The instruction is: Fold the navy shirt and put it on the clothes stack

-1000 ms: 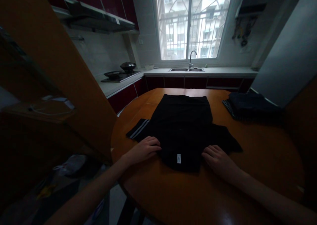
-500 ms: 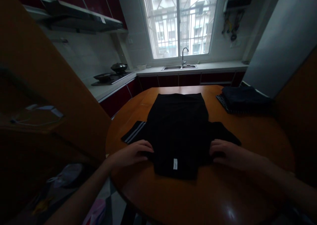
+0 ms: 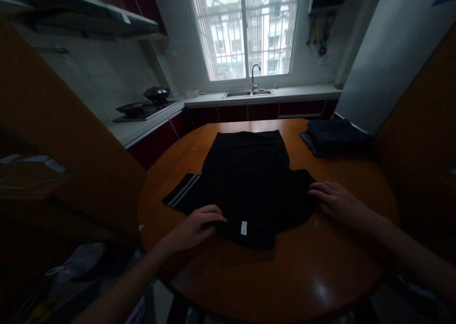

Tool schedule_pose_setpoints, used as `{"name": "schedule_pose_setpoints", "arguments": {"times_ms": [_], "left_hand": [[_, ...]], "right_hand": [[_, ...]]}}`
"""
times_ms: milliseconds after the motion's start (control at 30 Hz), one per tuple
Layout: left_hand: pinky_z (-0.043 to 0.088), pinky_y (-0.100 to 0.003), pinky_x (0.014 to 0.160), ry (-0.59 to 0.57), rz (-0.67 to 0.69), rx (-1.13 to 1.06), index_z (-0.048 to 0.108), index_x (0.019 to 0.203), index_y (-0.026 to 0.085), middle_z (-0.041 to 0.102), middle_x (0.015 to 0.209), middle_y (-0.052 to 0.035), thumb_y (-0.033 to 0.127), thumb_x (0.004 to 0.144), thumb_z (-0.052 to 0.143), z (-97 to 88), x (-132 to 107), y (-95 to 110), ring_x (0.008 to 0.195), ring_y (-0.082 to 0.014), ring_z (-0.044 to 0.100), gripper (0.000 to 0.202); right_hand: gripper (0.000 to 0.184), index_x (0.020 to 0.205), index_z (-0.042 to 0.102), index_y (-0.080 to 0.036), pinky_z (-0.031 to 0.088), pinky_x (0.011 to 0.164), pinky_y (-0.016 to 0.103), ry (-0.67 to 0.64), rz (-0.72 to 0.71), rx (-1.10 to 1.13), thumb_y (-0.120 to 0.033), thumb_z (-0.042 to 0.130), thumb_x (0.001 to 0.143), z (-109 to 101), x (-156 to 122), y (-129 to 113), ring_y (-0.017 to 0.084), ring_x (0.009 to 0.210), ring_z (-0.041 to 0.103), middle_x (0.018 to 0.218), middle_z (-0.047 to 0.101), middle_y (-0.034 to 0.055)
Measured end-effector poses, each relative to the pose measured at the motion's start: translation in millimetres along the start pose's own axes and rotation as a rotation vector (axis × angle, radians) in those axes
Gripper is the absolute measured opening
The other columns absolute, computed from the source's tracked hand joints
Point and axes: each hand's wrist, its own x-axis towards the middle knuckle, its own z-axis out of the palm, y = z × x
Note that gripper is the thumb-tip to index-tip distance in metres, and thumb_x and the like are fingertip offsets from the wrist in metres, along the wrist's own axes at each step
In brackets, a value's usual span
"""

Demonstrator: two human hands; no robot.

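A black short-sleeved shirt point(image 3: 245, 172) lies spread on the wooden table point(image 3: 306, 276), its collar end toward me. Two pale stripes cross the left sleeve point(image 3: 183, 191), and a small white label point(image 3: 244, 227) shows near the collar. My left hand point(image 3: 195, 226) is closed on the shirt's edge at the near left, thumb and fingers pinched together. At the far end of the right sleeve, my right hand point(image 3: 337, 200) has its fingers closed on the sleeve's edge; its fingertips partly cover the cloth.
A stack of folded dark clothes point(image 3: 338, 138) sits at the table's back right. Beyond the table are a counter with a sink point(image 3: 249, 93) and a stove point(image 3: 147, 110) bearing a lidded pan. A tall pale panel point(image 3: 392, 53) stands at right.
My right hand has moved outward and away from me, to the sleeve's end. My left hand stays at the near left edge. The collar end has shifted, and the camera view has turned slightly.
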Motion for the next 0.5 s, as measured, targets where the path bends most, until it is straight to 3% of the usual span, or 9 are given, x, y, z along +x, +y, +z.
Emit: {"name": "schedule_pose_setpoints", "arguments": {"times_ms": [67, 167, 333, 400, 500], "left_hand": [[0.05, -0.029, 0.087, 0.051, -0.02, -0.115, 0.072, 0.113, 0.02, 0.066, 0.108, -0.0077, 0.021, 0.099, 0.053, -3.4, 3, -6, 0.097, -0.0173, 0.064, 0.024], [0.049, -0.029, 0.083, 0.094, -0.073, -0.234, 0.072, 0.104, 0.017, 0.066, 0.1, -0.007, 0.034, 0.1, 0.056, -5.5, 5, -15, 0.091, -0.0176, 0.063, 0.024], [0.048, -0.027, 0.073, 0.131, -0.177, -0.295, 0.067, 0.09, 0.015, 0.063, 0.087, -0.0038, 0.051, 0.098, 0.056, -4.6, 3, -18, 0.08, -0.0167, 0.059, 0.038], [0.05, -0.028, 0.076, 0.055, -0.172, -0.28, 0.067, 0.094, 0.016, 0.064, 0.091, -0.0045, 0.049, 0.099, 0.055, -5.3, 3, -10, 0.084, -0.0174, 0.06, 0.036], [0.05, -0.034, 0.095, -0.204, -0.055, -0.239, 0.07, 0.111, 0.02, 0.066, 0.114, -0.0088, 0.041, 0.099, 0.059, -10.3, 3, 2, 0.105, -0.0213, 0.063, 0.026]], "right_hand": [[0.036, 0.118, 0.068, -0.022, 0.045, 0.089, 0.041, 0.012, -0.011, -0.014, -0.01, 0.053, 0.088, 5, 1, 3, 0.026, 0.104, 0.062, 0.118, 0.068, 0.0101], [0.026, 0.103, 0.072, -0.021, 0.045, 0.086, 0.042, -0.009, -0.009, -0.003, -0.012, 0.052, 0.09, 4, 3, 8, 0.025, 0.092, 0.064, 0.1, 0.071, 0.009], [0.022, 0.098, 0.074, -0.024, 0.045, 0.091, 0.047, 0.145, 0.171, 0.133, -0.022, 0.052, 0.093, -25, 4, 22, 0.029, 0.097, 0.063, 0.104, 0.072, 0.0105], [0.02, 0.092, 0.074, -0.025, 0.045, 0.094, 0.049, 0.17, 0.234, 0.172, -0.025, 0.054, 0.092, -37, 3, 28, 0.03, 0.099, 0.062, 0.104, 0.072, 0.0104], [0.022, 0.084, 0.074, -0.025, 0.045, 0.095, 0.05, 0.036, 0.187, 0.204, -0.02, 0.053, 0.089, -44, -1, 32, 0.03, 0.102, 0.062, 0.103, 0.072, 0.0096]]}}
